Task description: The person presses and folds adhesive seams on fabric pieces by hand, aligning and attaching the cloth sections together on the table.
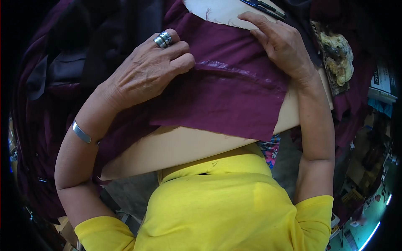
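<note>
The maroon cloth (234, 104) lies across the middle of the beige surface (180, 144), its right-hand corner reaching the near edge and its left part spilling past the left end. The left hand (157, 65), fingers curled, appears to have a narrow grip on the cloth where a shiny strip (222, 65) begins; its fingertips are hidden. The right hand (284, 44) has a wide, empty-looking grip, thumb and index finger apart near the far edge; whether it touches the cloth is unclear.

Good handling here likely means steady, light tension from the left pinch, so the fold along the strip lies straight without puckers. Fingertips are best kept off the shine, which may be sticky. The dark tools (266, 7) by the far edge and the mottled lump (341, 58) near the right edge should stay clear of the cloth.
</note>
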{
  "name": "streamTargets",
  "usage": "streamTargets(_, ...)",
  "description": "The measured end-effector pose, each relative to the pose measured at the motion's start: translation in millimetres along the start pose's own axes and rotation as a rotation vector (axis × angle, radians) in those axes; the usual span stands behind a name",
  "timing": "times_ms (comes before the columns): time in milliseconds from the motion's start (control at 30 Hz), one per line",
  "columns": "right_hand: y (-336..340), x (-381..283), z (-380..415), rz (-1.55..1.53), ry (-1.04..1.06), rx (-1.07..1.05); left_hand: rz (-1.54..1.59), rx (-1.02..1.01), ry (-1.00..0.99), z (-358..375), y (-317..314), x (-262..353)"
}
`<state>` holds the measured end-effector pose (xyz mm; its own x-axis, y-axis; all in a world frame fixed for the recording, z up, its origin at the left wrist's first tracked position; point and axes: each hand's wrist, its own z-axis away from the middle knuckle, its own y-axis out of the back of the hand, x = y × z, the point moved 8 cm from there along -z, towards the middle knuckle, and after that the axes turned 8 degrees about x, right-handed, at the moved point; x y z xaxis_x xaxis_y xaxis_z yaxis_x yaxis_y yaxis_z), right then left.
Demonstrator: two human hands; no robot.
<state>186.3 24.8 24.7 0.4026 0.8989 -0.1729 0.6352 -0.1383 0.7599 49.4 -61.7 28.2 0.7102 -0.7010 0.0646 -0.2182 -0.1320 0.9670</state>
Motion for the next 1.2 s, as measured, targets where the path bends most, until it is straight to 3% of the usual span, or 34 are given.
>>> streamTargets(433, 4, -4, -2, -0.023, 0.063, 0.071, -0.212, -0.035, -0.104, 5, 2, 7)
streamTargets(600, 3, 13, 2, -0.016, -0.088, -0.03, -0.156, 0.028, -0.012, 8, 4, -2)
streamTargets(733, 6, 8, 0, -0.194, -0.074, 0.079, -0.281, 0.004, -0.019, 8, 10, -1)
streamTargets(933, -3, 12, 2, -0.253, -0.286, 0.008, -0.438, 0.021, -0.059, 13, 16, -18)
streamTargets(1200, 1, 9, 0, -0.206, -0.218, 0.072, -0.344, 0.092, -0.087, 13, 17, -11)
